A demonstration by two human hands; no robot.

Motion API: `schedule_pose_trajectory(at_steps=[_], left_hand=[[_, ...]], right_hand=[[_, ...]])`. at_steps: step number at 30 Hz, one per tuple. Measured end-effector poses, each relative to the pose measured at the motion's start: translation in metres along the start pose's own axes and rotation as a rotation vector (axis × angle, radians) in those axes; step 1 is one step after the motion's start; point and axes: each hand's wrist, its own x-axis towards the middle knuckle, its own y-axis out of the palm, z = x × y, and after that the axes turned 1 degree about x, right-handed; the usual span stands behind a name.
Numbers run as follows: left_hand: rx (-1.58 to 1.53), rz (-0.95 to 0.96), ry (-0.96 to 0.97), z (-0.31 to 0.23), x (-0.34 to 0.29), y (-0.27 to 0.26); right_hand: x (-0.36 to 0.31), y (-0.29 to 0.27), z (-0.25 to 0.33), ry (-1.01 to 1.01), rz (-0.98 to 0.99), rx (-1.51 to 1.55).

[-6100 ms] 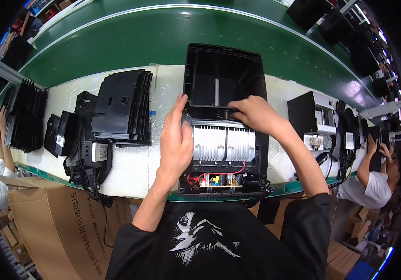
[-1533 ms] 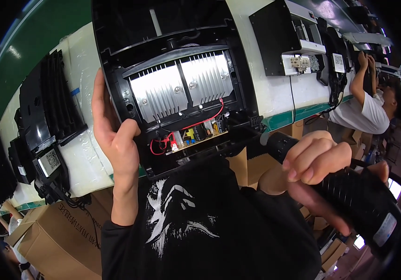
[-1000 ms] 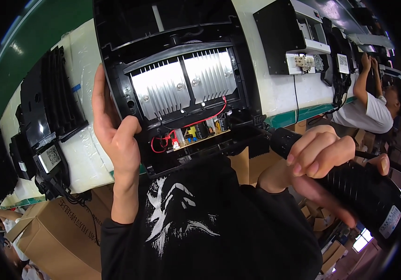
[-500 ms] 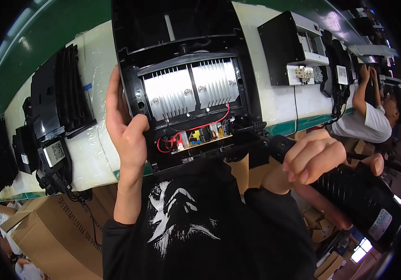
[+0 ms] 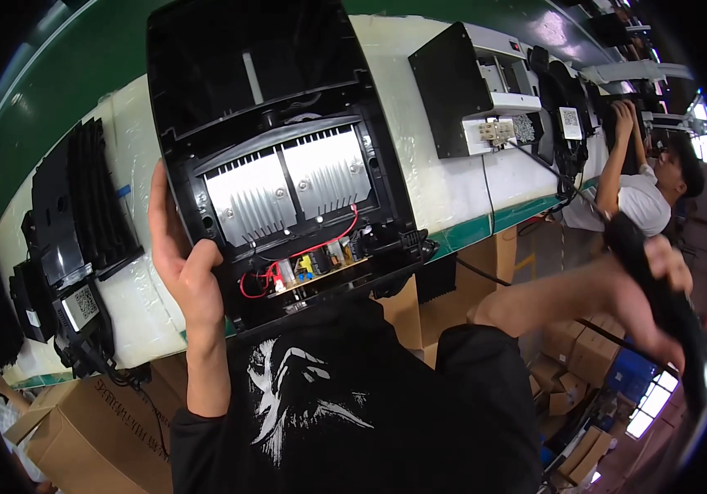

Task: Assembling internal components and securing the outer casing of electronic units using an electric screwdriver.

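Note:
A black plastic housing point(image 5: 287, 132) rests on the bench edge in front of me. Inside it sit two finned silver heat sinks point(image 5: 246, 198), a small circuit board point(image 5: 320, 272) and a red wire point(image 5: 312, 244). My left hand point(image 5: 193, 276) grips the housing's left side, the thumb over the front and the fingers along its outer wall. Off to the right, my right hand point(image 5: 668, 267) is wrapped round a black electric screwdriver point(image 5: 658, 284), apart from the housing. Motion blurs the hand and tool, and the driver's tip is hard to make out.
Ribbed black panels point(image 5: 77, 189) are stacked at left beside a power adapter point(image 5: 81, 309) with cables. A white-and-black machine point(image 5: 485, 99) stands right of the housing. Cardboard boxes point(image 5: 98, 428) are below the bench. Another person point(image 5: 646, 181) works at far right.
My right hand has swung the screwdriver away from the housing's lower right corner, out to the right, turning it more upright. The view has shifted; my left hand keeps its hold.

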Motion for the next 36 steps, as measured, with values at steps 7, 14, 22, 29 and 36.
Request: schedule_pose_trajectory(at_steps=[7,14,22,29,36], left_hand=[[0.055,-0.029,0.026,-0.002,0.001,0.001],[0.092,-0.016,0.003,-0.004,0.001,0.001],[0.104,-0.035,0.019,0.0,0.001,-0.002],[0.095,-0.036,-0.016,-0.003,0.001,-0.002],[-0.07,0.007,-0.011,-0.004,0.0,-0.003]], right_hand=[[-0.033,0.005,-0.069,0.193,-0.342,-0.197],[-0.027,0.001,-0.062,0.15,-0.18,-0.081],[-0.025,-0.025,-0.08,0.382,-0.05,-0.058],[0.023,-0.011,-0.136,0.632,-0.196,-0.014],[0.037,0.039,-0.167,0.542,-0.164,-0.387]])
